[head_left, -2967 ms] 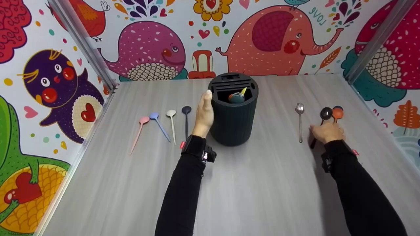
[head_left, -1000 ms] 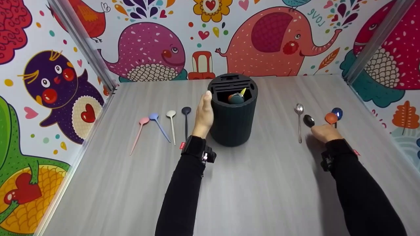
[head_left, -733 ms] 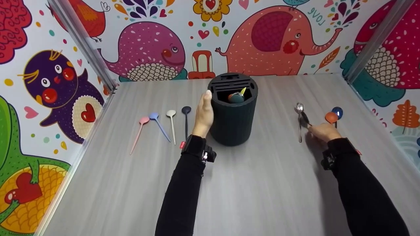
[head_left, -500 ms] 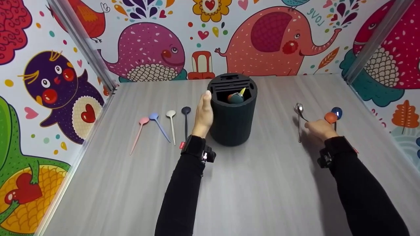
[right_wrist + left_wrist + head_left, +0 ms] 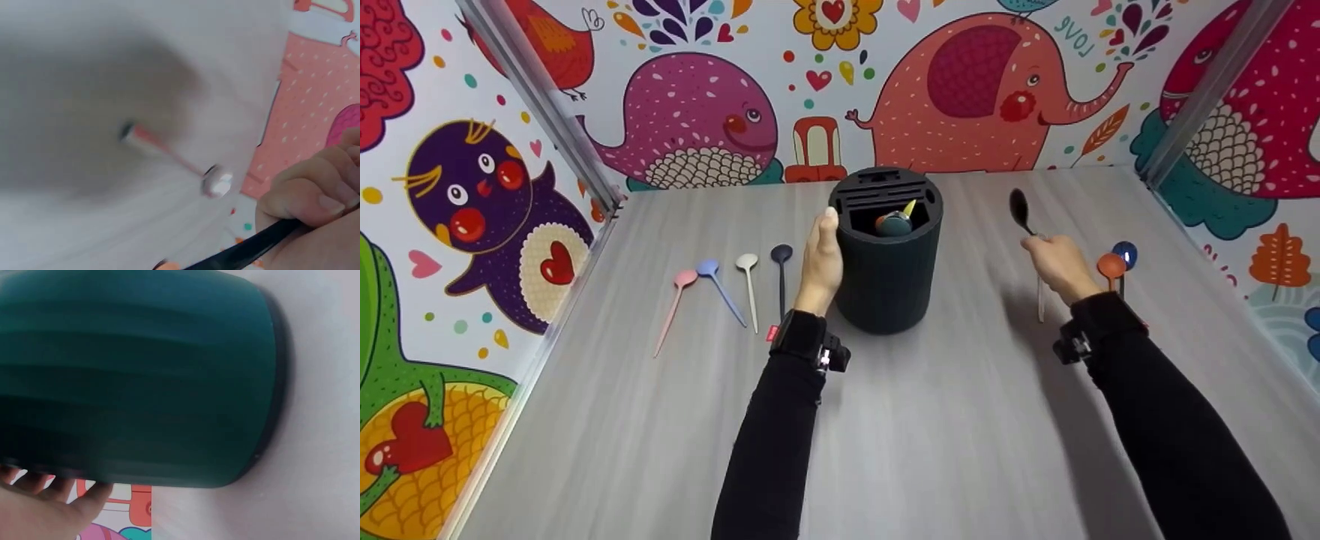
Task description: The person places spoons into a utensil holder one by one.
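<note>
My right hand (image 5: 1061,262) grips a dark spoon (image 5: 1019,208) by its handle, with the bowl tilted up and away from me above the table. In the right wrist view, the black handle (image 5: 242,250) runs out from under the curled fingers (image 5: 306,202). Below this hand lies a silver spoon (image 5: 218,183), mostly covered by the hand in the head view. My left hand (image 5: 819,262) rests against the left side of a dark green ribbed utensil holder (image 5: 885,289), its fingers straight along the wall. Utensils with rounded ends (image 5: 895,224) stand in the holder's large front compartment.
Pink (image 5: 685,278), blue (image 5: 708,268), white (image 5: 747,262) and dark (image 5: 781,253) spoons lie in a row left of the holder. Near the right wrist lie an orange spoon (image 5: 1111,265) and a shiny blue spoon (image 5: 1126,254). Printed wall panels (image 5: 697,112) enclose the table's back and sides.
My right hand has taken up the dark spoon from beside the orange one, raised it and moved left over the silver spoon. The left hand and holder stay in place.
</note>
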Motion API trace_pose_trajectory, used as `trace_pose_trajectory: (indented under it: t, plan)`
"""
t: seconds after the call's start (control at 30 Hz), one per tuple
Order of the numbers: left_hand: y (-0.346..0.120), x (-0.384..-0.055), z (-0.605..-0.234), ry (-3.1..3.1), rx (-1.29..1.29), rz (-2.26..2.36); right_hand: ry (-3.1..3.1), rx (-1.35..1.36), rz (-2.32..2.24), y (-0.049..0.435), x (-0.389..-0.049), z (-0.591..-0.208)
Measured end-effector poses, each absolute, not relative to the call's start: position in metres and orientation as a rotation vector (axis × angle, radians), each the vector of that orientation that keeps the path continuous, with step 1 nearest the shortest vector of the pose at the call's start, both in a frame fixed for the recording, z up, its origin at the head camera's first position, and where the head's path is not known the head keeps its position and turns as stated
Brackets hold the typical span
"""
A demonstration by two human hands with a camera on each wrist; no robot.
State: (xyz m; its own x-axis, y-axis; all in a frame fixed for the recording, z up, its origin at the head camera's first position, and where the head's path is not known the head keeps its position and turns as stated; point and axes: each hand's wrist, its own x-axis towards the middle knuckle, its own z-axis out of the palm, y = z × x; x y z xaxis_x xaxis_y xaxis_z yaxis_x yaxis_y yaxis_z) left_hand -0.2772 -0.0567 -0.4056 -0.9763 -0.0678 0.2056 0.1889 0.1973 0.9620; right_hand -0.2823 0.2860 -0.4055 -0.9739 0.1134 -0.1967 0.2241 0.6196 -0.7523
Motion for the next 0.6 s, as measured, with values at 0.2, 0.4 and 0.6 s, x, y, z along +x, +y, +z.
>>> trace_pose_trajectory:
  t: [0.2, 0.4, 0.6]
  plan:
    - [-0.056, -0.278, -0.405, -2.259, -0.107, -1.878, 2.583, 0.212, -1.689, 0.262, -0.286, -0.387]
    - [-0.056, -0.278, -0.405, -2.256, -0.086, -1.893, 2.521, -0.013, -1.955, 0.234, -0.275, -0.355]
    - [-0.056, -0.278, -0.406, -2.259, -0.082, -1.889, 2.493, -0.250, -2.133, 0.207, -0.265, -0.330]
